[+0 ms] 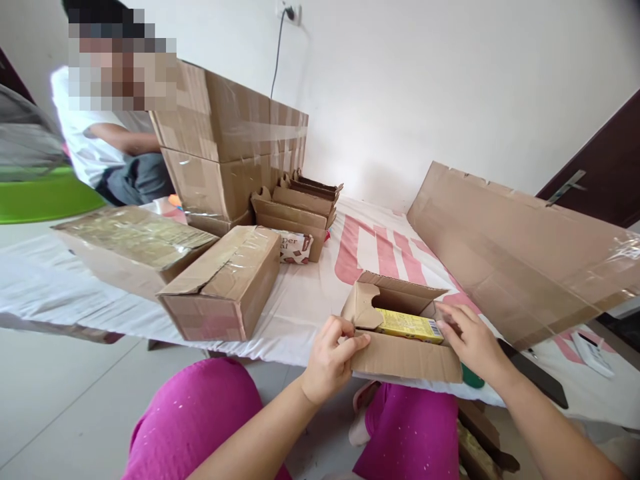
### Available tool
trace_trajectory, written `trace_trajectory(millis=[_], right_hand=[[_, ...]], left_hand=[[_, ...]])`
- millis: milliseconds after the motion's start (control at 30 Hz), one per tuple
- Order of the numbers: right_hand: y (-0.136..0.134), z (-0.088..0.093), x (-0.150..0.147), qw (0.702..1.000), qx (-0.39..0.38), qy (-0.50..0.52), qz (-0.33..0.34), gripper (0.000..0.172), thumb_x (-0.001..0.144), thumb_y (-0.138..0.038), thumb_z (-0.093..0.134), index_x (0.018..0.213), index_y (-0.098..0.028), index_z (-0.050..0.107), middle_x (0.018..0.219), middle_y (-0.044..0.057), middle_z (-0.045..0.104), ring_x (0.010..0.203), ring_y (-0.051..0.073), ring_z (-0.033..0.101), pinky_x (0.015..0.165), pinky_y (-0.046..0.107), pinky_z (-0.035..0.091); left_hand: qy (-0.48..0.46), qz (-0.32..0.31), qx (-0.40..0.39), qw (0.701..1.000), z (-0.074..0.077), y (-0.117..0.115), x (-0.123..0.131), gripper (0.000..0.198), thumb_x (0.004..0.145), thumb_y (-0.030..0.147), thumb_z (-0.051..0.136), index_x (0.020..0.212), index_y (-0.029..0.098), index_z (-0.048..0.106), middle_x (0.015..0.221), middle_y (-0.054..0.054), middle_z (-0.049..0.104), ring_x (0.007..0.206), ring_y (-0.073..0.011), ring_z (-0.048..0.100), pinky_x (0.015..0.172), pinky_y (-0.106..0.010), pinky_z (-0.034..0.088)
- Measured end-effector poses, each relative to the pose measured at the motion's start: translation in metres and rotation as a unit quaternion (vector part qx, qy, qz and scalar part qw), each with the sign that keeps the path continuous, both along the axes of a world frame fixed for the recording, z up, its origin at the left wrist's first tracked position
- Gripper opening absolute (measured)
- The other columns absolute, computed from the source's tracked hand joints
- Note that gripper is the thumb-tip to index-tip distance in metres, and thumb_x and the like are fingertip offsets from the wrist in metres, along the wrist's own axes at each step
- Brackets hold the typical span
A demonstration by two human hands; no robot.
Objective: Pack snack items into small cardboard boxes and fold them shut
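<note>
Open box [405, 360]: set at the near edge of the table [300, 300], just beyond the pink trousers [200, 420]; top open, far flap raised, near flap leaning outward.
Yellow carton [407, 325]: lying lengthwise inside the open box, barcode at the right end.
Left hand [333, 353]: at the near left corner of the open box; grip closed on the cardboard, with thumb along the near flap and fingers curled at the left end.
Right hand [465, 333]: at the right end of the open box, close by the barcode; grip partly closed with fingers bent; cannot tell whether pinching cardboard or only touching.
Closed boxes [225, 280]: two side by side on the left of the table, taped on top.
Row of open boxes [295, 213]: lined up beside the tall carton stack [225, 133].
White packet [295, 248]: at the near end of that row, partly hidden by a closed box.
Cardboard panel [510, 247]: tilted along the right side.
Black phone [537, 377]: lying beyond the right forearm.
Co-worker [80, 133]: seated behind the carton stack, in a white shirt.
</note>
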State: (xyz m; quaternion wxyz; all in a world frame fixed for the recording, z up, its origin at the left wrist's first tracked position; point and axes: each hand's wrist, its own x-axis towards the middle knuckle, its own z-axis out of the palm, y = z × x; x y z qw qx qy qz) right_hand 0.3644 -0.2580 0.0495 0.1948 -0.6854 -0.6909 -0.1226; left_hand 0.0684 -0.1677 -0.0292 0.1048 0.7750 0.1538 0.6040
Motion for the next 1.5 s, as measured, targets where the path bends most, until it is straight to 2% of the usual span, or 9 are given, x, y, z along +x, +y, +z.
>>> trace_trajectory(millis=[167,267,467,700,833,1100,1233,1367,1500], right_hand=[[0.015,-0.003,-0.008,0.988,-0.085,-0.037,0.123,0.097,0.082,-0.071,0.051,0.156,-0.023,0.010,0.157,0.017,0.027,0.144,0.036,0.027,0.112,0.057,0.032],[0.022,-0.001,-0.005,0.975,-0.176,-0.041,0.131,0.111,0.072,-0.078,0.056,0.156,-0.025,0.005,0.160,0.017,0.019,0.145,0.038,0.021,0.113,0.059,0.030],[0.028,0.005,-0.008,0.972,-0.209,-0.021,0.103,0.091,0.067,-0.077,0.064,0.142,-0.028,0.046,0.159,0.014,0.022,0.143,0.042,0.025,0.107,0.061,0.037],[0.026,0.006,-0.006,0.971,-0.209,0.041,0.112,0.053,0.091,-0.062,0.046,0.129,-0.027,0.058,0.159,0.011,0.025,0.146,0.033,0.023,0.112,0.056,0.033],[0.032,0.007,-0.002,0.969,-0.212,0.061,0.115,0.050,0.088,-0.060,0.053,0.123,-0.027,0.063,0.158,0.012,0.028,0.144,0.034,0.028,0.110,0.056,0.036],[0.043,0.005,0.003,0.969,-0.200,0.035,0.139,0.038,0.078,-0.047,0.068,0.108,-0.024,0.071,0.154,0.013,0.036,0.136,0.035,0.042,0.105,0.051,0.044],[0.043,0.003,-0.008,0.981,-0.142,0.027,0.130,0.026,0.080,-0.042,0.064,0.093,-0.020,0.069,0.150,0.015,0.042,0.138,0.036,0.039,0.106,0.056,0.040],[0.037,0.011,-0.014,0.984,0.039,0.103,0.140,0.030,0.079,-0.045,0.064,0.094,-0.019,0.065,0.134,0.017,0.058,0.132,0.036,0.045,0.105,0.057,0.039],[0.029,0.026,-0.002,0.895,0.248,0.362,0.080,0.032,0.090,-0.048,0.049,0.104,-0.022,0.061,0.113,0.011,0.069,0.102,0.027,0.066,0.084,0.044,0.055]], left_hand=[[0.029,-0.024,-0.020,0.999,0.001,0.003,-0.006,0.035,0.091,0.003,0.038,0.106,0.021,0.065,0.087,-0.005,0.049,0.081,-0.0152,0.049,0.068,-0.029,0.048],[0.078,-0.044,-0.041,0.995,0.005,0.004,-0.011,0.037,0.091,0.003,0.037,0.110,0.021,0.063,0.089,-0.006,0.051,0.082,-0.0154,0.051,0.069,-0.029,0.048],[0.204,0.041,-0.062,0.976,0.016,-0.004,-0.013,0.032,0.093,0.018,0.043,0.121,0.020,0.057,0.089,-0.007,0.055,0.079,-0.0192,0.053,0.068,-0.032,0.049],[0.237,0.148,-0.099,0.955,0.011,-0.006,-0.007,0.068,0.089,0.045,0.056,0.146,0.018,0.030,0.097,-0.009,0.061,0.084,-0.0249,0.060,0.072,-0.038,0.052],[0.238,0.139,-0.130,0.953,0.004,-0.002,-0.008,0.067,0.085,0.052,0.062,0.139,0.019,0.037,0.096,-0.008,0.065,0.085,-0.0254,0.065,0.071,-0.036,0.053],[0.215,0.107,-0.150,0.959,-0.001,0.003,-0.003,0.041,0.087,0.033,0.063,0.127,0.028,0.050,0.106,-0.007,0.058,0.083,-0.0209,0.064,0.069,-0.034,0.055],[0.202,0.069,-0.177,0.961,0.002,0.002,-0.005,0.026,0.086,0.025,0.062,0.111,0.025,0.058,0.101,-0.006,0.055,0.082,-0.0206,0.062,0.068,-0.034,0.055],[0.143,0.007,-0.235,0.961,0.000,0.013,-0.013,0.017,0.084,0.026,0.063,0.101,0.024,0.060,0.094,-0.003,0.057,0.082,-0.0189,0.060,0.074,-0.034,0.053],[0.005,-0.031,-0.333,0.943,-0.003,0.039,-0.026,0.017,0.078,0.032,0.066,0.088,0.020,0.057,0.078,0.001,0.055,0.073,-0.0159,0.055,0.069,-0.028,0.047]])
